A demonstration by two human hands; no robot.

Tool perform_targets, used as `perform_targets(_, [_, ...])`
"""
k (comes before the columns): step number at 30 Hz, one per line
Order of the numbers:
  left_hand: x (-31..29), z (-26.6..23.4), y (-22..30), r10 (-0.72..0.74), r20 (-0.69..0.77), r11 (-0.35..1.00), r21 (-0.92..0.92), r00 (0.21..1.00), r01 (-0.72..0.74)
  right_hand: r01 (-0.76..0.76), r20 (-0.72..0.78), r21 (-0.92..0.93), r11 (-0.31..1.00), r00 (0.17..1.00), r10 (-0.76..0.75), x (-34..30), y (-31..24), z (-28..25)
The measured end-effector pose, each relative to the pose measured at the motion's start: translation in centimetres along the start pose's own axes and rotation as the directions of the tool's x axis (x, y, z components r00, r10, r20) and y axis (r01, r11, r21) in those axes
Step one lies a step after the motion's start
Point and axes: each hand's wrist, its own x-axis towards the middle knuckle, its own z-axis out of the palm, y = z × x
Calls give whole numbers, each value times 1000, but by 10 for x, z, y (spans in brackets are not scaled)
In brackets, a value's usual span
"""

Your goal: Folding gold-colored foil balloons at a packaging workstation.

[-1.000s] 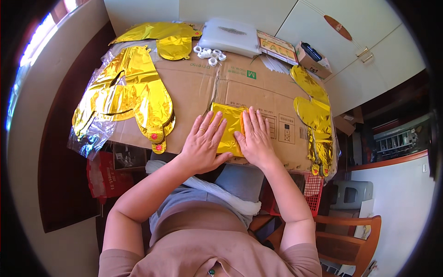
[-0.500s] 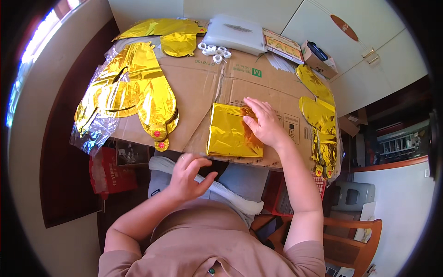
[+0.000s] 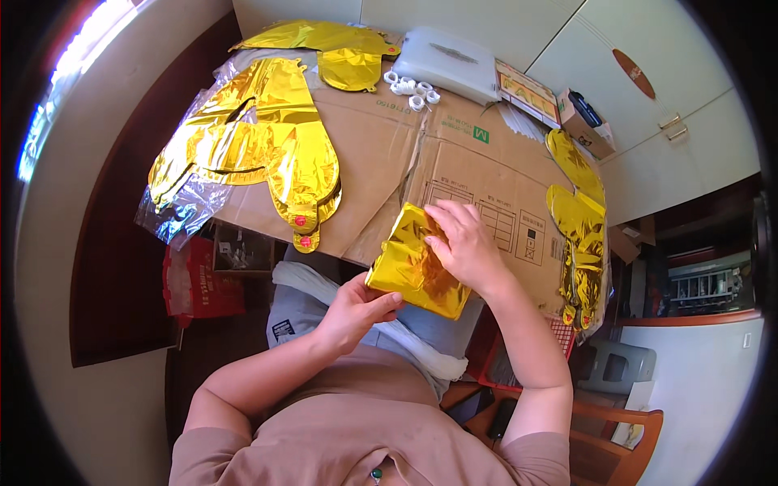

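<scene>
A folded gold foil balloon [image 3: 417, 271], now a flat square packet, hangs tilted over the table's near edge between my two hands. My left hand [image 3: 356, 312] pinches its lower left corner, thumb on top and the other fingers beneath. Over its upper right side lies my right hand [image 3: 468, 249], fingers curled around the far edge and the thumb on the shiny face. To the left, flat gold foil balloons [image 3: 300, 162] lie stacked on the cardboard [image 3: 381, 146], with red dots on their tabs and clear plastic wrap [image 3: 182, 212] beneath.
More gold foil balloons lie at the back left [image 3: 348, 69] and along the right edge [image 3: 571, 211]. Several white ribbon rolls [image 3: 415, 91], a translucent plastic case [image 3: 450, 61] and a small carton [image 3: 585, 125] stand at the back. A red bag [image 3: 198, 283] hangs below left; a wooden chair [image 3: 624, 437] is lower right.
The folded foil has come off the cardboard toward me and tilted. My left hand, free before, has taken hold of its lower left corner. My right hand has moved nearer with it.
</scene>
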Motion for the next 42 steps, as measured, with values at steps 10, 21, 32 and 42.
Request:
perform_targets(10, [68,23,58,356,127,825,422,926,-375,-475,-18,583,660,804,595,-47,1,-8])
perform_targets(21, [175,50,152,-173,453,148,890,875,-431,-444,-38,574,688,825,564,-52,58,-19])
perform_targets(32, [113,15,117,554,504,-228,857,662,-462,-558,61,508,656,783,618,-39,30,-24])
perform_targets(42, [54,5,41,541,466,-230,883,700,-410,-193,-179,149,970,959,219,0,59,-38])
